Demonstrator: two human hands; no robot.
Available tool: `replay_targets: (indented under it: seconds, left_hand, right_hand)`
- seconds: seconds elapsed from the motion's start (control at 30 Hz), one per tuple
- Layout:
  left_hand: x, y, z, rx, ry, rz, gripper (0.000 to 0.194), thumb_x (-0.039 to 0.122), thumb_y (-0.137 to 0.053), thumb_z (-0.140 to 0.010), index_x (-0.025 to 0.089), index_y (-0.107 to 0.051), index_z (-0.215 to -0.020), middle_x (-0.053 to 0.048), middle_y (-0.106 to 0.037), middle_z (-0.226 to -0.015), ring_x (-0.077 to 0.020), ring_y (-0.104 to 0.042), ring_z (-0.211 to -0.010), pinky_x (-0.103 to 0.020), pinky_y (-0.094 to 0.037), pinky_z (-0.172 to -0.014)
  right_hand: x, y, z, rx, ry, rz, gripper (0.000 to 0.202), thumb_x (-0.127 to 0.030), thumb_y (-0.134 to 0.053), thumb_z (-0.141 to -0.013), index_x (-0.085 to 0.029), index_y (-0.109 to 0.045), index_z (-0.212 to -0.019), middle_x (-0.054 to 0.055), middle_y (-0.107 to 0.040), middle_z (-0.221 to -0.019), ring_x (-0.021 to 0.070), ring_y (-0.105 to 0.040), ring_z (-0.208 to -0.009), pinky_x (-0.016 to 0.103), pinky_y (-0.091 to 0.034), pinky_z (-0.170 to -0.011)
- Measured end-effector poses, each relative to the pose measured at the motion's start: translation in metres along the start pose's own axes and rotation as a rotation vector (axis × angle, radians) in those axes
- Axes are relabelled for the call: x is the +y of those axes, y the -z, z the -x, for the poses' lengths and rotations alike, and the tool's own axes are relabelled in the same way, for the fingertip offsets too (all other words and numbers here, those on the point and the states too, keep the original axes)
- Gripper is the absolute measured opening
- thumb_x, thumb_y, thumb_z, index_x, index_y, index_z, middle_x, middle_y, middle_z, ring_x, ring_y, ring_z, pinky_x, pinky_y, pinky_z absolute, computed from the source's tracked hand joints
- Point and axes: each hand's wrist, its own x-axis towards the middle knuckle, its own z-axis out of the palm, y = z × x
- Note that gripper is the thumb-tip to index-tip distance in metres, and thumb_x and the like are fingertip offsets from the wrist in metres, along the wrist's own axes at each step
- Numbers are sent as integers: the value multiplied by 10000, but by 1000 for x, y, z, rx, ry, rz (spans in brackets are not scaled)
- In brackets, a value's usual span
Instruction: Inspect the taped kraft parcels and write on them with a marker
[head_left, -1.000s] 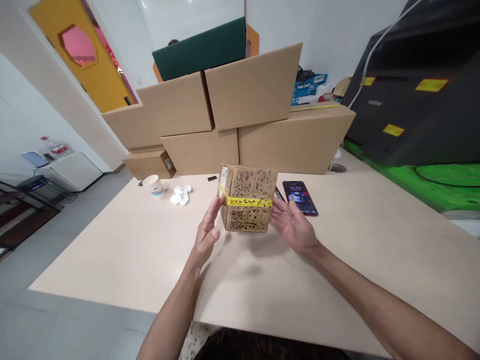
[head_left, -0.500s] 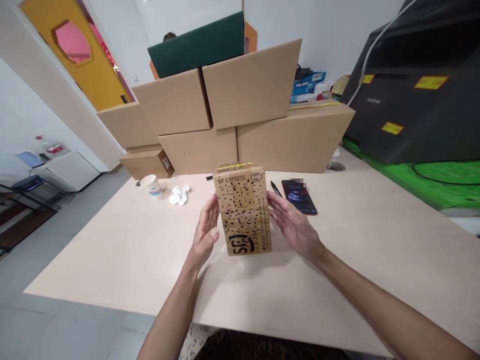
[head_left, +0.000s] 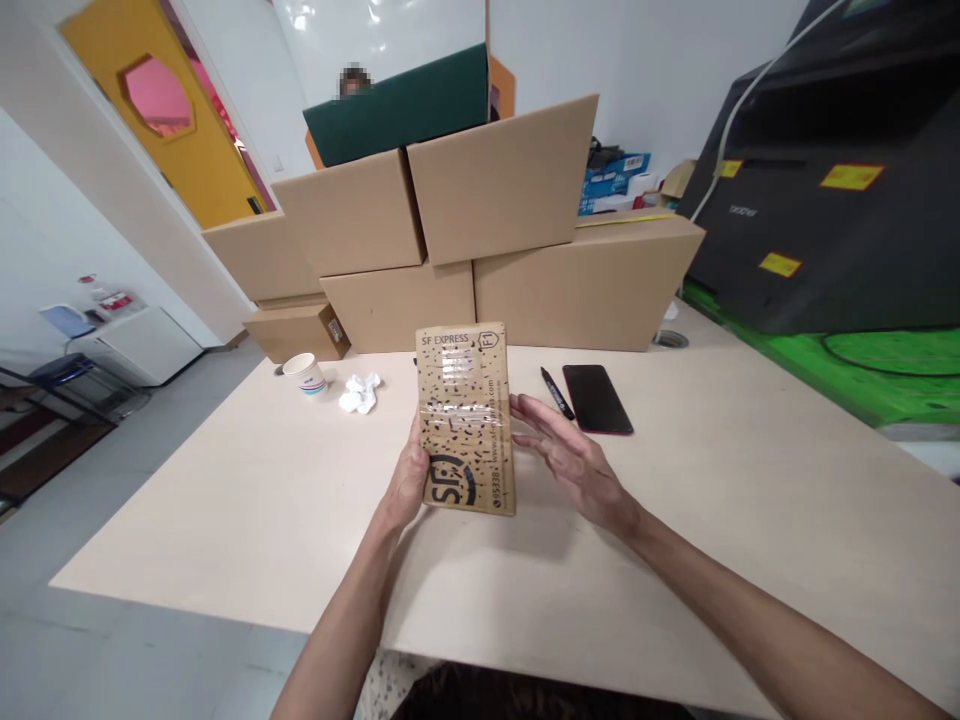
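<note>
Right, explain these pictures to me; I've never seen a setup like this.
There is no robot here: these are a person's own bare hands. Every picture comes from one camera worn on the head, looking forward and down. The left hand holds a small cardboard box by its side; the right hand is open beside it, perhaps touching. On the table are a paper cup, what looks like crumpled tissue, a marker and a phone, with large boxes stacked behind.

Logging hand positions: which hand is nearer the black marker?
Right. The right hand is just this side of the marker; the left hand is across the carton.
</note>
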Motion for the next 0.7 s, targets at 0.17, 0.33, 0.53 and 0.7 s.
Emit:
replay_targets:
  seconds: [0.17,0.33,0.53,0.7]
  left_hand:
    - [-10,4,-3,12,74,90,862,827,-417,-945,286,-446,-1615,-96,-545,-1619,-342,-354,-1600,-517,-309,-1319]
    - [-23,-2,-11,62,176,71,857,839,-406,-940,216,-610,-1492,-131,-604,-1559,-369,-420,-1560,-548,-294,-1314]
    - [-20,-7,-10,-17,166,-8,794,804,-498,-928,276,-595,-1512,-102,-558,-1606,-375,-383,-1578,-542,-317,-1301]
    - [-17,2,-4,76,68,-80,866,788,-537,-928,306,-405,-1636,-110,-458,-1681,-375,-320,-1608,-557,-221,-1320]
  right_hand:
    - [6,4,-4,-9,13,84,648,-512,-791,-888,-356,-612,-1491,26,-411,-1714,354,-350,-1592,573,-401,-1245]
    - [26,10,-9,78,-130,86,697,-594,-727,-922,-340,-548,-1546,34,-474,-1679,323,-389,-1578,536,-352,-1285]
    - [40,15,-10,161,-143,44,601,-624,-615,-983,-359,-560,-1519,-15,-470,-1681,255,-399,-1578,472,-335,-1303]
    - [21,12,-15,231,-42,46,618,-685,-591,-955,-343,-600,-1470,41,-551,-1620,297,-467,-1530,518,-397,-1249]
